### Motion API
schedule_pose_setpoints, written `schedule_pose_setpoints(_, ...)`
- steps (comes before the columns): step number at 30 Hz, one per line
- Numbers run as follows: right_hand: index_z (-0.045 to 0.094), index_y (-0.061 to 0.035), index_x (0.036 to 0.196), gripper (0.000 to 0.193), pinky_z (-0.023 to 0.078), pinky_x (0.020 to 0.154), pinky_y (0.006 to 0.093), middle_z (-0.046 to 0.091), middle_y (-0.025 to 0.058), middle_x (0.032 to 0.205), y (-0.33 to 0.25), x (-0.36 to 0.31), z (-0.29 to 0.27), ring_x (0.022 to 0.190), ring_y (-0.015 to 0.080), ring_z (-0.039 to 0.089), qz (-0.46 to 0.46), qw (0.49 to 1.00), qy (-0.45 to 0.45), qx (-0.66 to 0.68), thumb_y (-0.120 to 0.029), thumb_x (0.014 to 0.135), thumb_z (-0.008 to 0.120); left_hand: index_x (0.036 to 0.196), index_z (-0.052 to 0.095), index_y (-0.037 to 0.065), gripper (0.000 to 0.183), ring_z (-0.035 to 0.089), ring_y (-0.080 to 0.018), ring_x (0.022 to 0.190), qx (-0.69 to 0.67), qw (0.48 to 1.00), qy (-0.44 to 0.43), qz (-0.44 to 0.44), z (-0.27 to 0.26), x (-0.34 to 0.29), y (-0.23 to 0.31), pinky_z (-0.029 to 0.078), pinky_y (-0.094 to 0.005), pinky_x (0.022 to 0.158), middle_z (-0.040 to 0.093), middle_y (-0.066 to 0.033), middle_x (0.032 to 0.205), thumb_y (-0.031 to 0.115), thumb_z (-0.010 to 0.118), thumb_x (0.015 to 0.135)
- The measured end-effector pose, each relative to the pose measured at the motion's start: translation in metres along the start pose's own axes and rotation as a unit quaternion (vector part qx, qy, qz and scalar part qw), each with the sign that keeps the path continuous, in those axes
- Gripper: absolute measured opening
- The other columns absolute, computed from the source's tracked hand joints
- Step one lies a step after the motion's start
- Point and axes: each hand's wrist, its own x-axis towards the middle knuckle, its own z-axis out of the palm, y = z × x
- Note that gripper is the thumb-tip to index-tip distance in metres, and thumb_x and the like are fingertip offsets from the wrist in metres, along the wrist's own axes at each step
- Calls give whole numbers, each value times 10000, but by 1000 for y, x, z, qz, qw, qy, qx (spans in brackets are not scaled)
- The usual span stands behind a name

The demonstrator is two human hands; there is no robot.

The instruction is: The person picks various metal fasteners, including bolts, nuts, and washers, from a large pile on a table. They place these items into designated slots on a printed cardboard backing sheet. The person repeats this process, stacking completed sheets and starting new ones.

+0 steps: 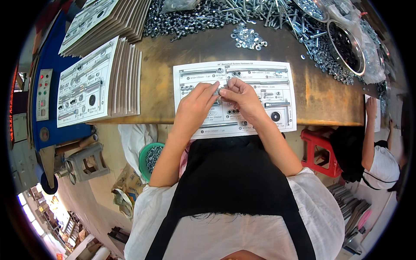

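Card (pixel 229 119) at the worktop's (pixel 158 78) near edge, can't tell what's done or left; left hand (pixel 196 105) and right hand (pixel 246 100) nearly closed, pinching some small metal bit (pixel 220 89).

Under the left hand (pixel 196 106) and the right hand (pixel 245 102), a white printed sheet (pixel 279 97) carries one heading line in black along its top edge, beyond the fingers. Short captions with letters and numbers stand around both hands, below the part drawings. To the left of the left hand, the sheets of the near stack (pixel 86 82) and the farther stack (pixel 92 24) show similar captions, too small for reading.
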Motion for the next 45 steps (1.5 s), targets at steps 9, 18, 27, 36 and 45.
schedule_pose_setpoints(9,606,-26,1040,156,498,771,229,691,35,925,-22,-12,8,859,98,640,-38,988,-27,-150,-77,912,680,1035,687,79,245,641,-225,782,7,998,8,54,-8,-7,-9,520,-347,675,641,-40,951,97,734,795)
schedule_pose_setpoints(18,621,-22,1106,171,494,854,268,683,54,1048,-40,-18,-32,922,109,619,-105,978,43,-176,-107,959,601,976,713,134,231,541,-213,879,84,987,-127,60,2,-42,-30,397,-350,773,575,-7,935,153,762,752)
schedule_pose_setpoints(27,649,-17,1101,160,506,826,251,702,66,1058,-51,-23,-77,899,104,636,-143,965,128,-177,-84,965,597,991,708,142,230,537,-214,878,90,986,-125,63,3,-45,-35,390,-350,773,566,-8,925,195,760,772)
schedule_pose_setpoints(36,654,-27,1114,173,500,820,241,691,42,1045,-57,-35,-156,891,84,614,-189,938,224,-184,-117,975,602,965,690,142,245,538,-211,869,104,986,-120,45,0,-47,-33,393,-354,762,549,-13,894,257,777,767)
schedule_pose_setpoints(45,663,-34,1095,157,495,837,243,681,32,1057,-52,-39,-160,910,89,605,-197,926,265,-183,-106,973,596,936,668,131,224,534,-208,856,110,985,-115,64,1,-47,-32,390,-351,749,540,-16,899,238,772,769)
